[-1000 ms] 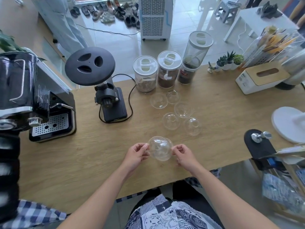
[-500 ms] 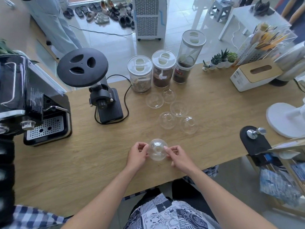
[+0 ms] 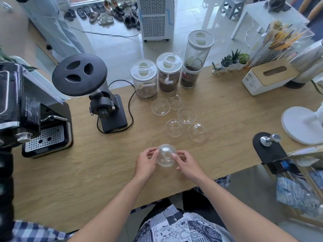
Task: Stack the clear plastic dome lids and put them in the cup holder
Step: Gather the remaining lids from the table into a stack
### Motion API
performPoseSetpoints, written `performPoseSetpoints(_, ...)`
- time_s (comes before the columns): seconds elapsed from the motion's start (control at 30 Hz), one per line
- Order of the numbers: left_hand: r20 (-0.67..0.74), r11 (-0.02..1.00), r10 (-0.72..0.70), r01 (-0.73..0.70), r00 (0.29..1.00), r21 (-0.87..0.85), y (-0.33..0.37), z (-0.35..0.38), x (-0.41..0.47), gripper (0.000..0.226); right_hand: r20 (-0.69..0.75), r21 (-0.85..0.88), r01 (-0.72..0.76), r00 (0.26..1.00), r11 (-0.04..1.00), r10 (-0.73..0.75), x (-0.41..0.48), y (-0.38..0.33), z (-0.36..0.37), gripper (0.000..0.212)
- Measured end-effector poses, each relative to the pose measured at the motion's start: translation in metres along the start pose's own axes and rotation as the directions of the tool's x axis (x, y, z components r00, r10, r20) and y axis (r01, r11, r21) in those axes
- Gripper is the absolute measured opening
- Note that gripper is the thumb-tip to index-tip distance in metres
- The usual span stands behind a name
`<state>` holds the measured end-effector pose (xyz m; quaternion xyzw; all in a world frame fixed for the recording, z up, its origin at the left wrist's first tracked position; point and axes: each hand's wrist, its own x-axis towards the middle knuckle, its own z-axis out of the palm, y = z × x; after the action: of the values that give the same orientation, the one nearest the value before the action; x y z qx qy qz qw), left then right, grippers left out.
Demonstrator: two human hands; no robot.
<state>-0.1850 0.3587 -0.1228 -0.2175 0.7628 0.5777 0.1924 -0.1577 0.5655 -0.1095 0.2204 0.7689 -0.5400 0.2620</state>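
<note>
Left hand (image 3: pixel 146 163) and right hand (image 3: pixel 187 164) pinch clear dome lid (image 3: pixel 166 155) between fingertips above wooden table (image 3: pixel 87 172). Five loose lids (image 3: pixel 186 115) at 12 o'clock, near three jars (image 3: pixel 168 72).

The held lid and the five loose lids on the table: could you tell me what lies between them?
Only bare wooden table in the head view, between the held lid and the nearest loose lid.

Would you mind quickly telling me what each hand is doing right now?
Left hand: closed on the left side of the clear dome lid.
Right hand: closed on the right side of the same lid.
</note>
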Motion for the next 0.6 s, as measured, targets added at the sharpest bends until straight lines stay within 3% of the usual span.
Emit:
performPoseSetpoints(0.27, 0.057, 1.000, -0.024, 0.024, 0.998, 0.001, 0.005, 0.003, 0.001, 0.029, -0.049, -0.029, -0.002, 0.999, 1.000, 0.000, 0.014, 0.004, -0.001, 0.065)
performPoseSetpoints(0.47, 0.068, 0.993, -0.031, 0.023, 0.997, 0.113, 0.015, 0.001, 0.009, 0.036, -0.044, -0.131, -0.023, 0.999, 0.991, 0.018, 0.024, -0.007, -0.009, 0.063)
performPoseSetpoints(0.6, -0.028, 0.982, 0.024, -0.019, 0.999, 0.189, 0.038, -0.003, 0.023, 0.036, -0.234, -0.201, 0.028, 0.969, 0.979, -0.076, 0.028, -0.022, -0.033, 0.047)
